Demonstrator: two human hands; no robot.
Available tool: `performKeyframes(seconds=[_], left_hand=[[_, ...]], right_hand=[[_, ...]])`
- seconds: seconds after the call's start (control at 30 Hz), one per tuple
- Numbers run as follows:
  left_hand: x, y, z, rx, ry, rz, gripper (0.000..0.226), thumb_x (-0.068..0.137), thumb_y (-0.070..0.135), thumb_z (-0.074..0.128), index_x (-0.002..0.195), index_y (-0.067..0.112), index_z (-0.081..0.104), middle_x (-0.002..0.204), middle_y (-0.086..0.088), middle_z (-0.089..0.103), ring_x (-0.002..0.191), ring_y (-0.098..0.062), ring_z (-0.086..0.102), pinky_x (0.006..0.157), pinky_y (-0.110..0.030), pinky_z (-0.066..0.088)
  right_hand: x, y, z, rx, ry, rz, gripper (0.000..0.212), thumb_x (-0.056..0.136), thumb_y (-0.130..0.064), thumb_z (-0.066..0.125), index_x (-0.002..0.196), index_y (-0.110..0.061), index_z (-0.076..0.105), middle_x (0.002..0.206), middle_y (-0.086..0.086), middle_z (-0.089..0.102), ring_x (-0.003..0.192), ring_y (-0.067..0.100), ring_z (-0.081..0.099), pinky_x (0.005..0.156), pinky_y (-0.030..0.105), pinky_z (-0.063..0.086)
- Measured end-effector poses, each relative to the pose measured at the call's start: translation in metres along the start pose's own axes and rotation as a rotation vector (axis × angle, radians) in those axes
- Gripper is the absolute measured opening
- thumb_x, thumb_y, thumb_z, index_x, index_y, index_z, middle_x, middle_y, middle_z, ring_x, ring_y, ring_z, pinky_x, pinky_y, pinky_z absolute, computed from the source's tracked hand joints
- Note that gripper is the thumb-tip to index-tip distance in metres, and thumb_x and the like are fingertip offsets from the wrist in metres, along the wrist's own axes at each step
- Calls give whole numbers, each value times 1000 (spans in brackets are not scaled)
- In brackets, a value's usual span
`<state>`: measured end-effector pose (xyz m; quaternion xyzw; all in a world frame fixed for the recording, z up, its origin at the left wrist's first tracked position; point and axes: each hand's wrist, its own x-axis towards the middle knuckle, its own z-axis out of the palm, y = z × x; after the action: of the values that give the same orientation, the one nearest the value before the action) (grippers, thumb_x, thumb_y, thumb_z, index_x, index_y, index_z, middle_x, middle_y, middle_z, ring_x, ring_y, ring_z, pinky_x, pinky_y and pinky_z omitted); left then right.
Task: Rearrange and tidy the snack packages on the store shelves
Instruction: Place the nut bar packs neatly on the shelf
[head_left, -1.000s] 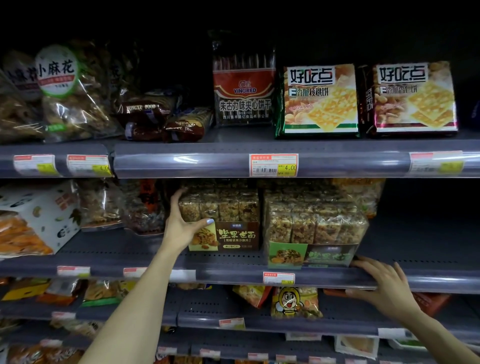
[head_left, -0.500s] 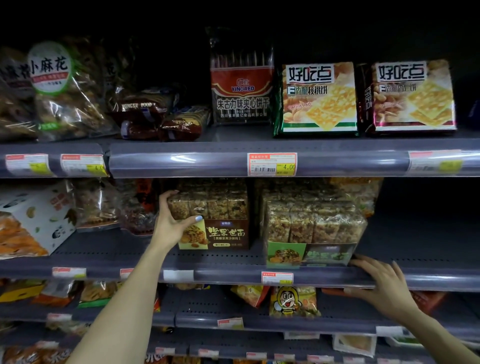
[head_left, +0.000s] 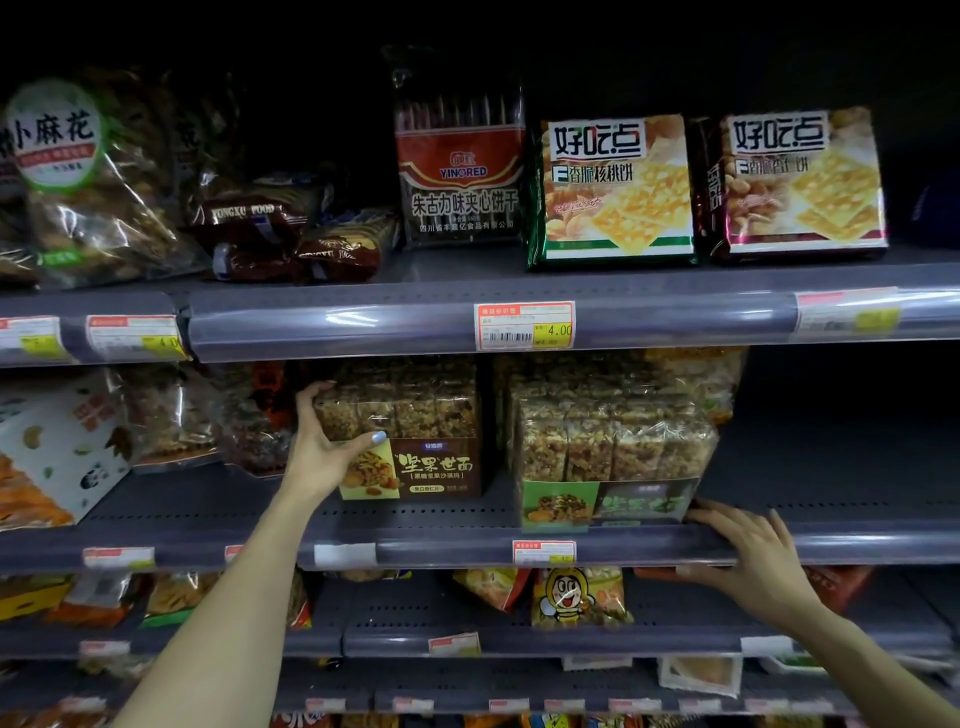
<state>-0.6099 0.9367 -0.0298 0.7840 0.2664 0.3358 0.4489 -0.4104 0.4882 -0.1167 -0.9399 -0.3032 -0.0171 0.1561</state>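
On the grey middle shelf (head_left: 831, 540) of a dim snack aisle, 2 nut-bar packs stand upright, labels facing out, long axes running across the shelf. The green-label pack (head_left: 608, 457) sits at the front edge; the brown-label pack (head_left: 410, 441) stands to its left and set farther back, a gap between them. The left hand (head_left: 319, 457) grips the brown pack's left end, thumb on its face, fingers hooked round its top corner. The right hand (head_left: 748, 551) rests flat, fingers spread, on the shelf lip beside the green pack's lower right corner, holding nothing.
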Motion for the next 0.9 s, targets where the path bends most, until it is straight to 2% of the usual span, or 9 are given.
performKeyframes(seconds=[0.07,0.13,0.2,0.27,0.37,0.47,0.63,0.7,0.9], left_hand=[[-2,2,0,7,9,0,87,65,24,87,120,56,28,132,0,44,113,-19,51,95,-43,47],[-6,3,2,5,14,-4,87,66,24,87,124,53,28,136,-1,44,95,-2,59,92,-44,49],[-12,4,5,5,27,4,90,68,23,86,129,50,26,136,0,43,79,12,62,84,-34,49],[-18,6,8,25,52,27,94,70,21,84,136,47,22,136,3,40,92,13,59,88,-31,45],[-27,11,13,36,134,48,105,71,17,84,146,38,13,150,-2,28,133,-17,34,108,-36,29],[-42,19,23,19,246,19,109,70,15,84,149,32,10,155,-9,16,140,-23,23,108,-33,21],[-90,43,53,71,546,46,75,77,16,78,136,18,32,138,-17,33,121,-32,45,103,-49,41],[-115,53,73,92,612,110,55,82,15,73,126,11,40,125,-16,41,112,-33,50,95,-45,44],[-188,97,147,226,430,341,21,88,12,66,104,11,52,103,5,47,96,-15,49,82,-28,38]], right_hand=[[0,1,2,0,-1,0,67,69,-57,76,128,-33,57,141,-4,51,129,24,47,116,48,11],[1,3,3,6,-1,-5,67,69,-58,75,129,-34,56,141,-4,51,129,24,46,116,48,11],[1,4,4,-2,-9,-2,68,70,-61,73,130,-36,54,142,-6,50,130,23,45,116,47,10],[2,6,3,-8,-21,-10,68,71,-64,70,132,-39,51,144,-8,47,131,21,43,116,46,8],[2,6,2,-16,-32,-25,68,72,-66,67,133,-41,48,147,-10,43,133,19,40,116,45,7],[3,5,-2,-17,-51,-33,66,76,-65,64,134,-43,45,148,-12,40,134,17,38,116,45,7],[5,5,-14,-12,-112,-88,60,84,-58,59,139,-40,43,151,-11,37,137,16,35,116,41,10],[4,10,-21,51,-160,-122,59,87,-51,60,141,-35,42,151,-8,37,139,16,33,117,39,10],[-15,52,-53,275,-151,-173,59,87,-39,67,140,-21,47,146,2,45,136,21,37,112,30,23]])
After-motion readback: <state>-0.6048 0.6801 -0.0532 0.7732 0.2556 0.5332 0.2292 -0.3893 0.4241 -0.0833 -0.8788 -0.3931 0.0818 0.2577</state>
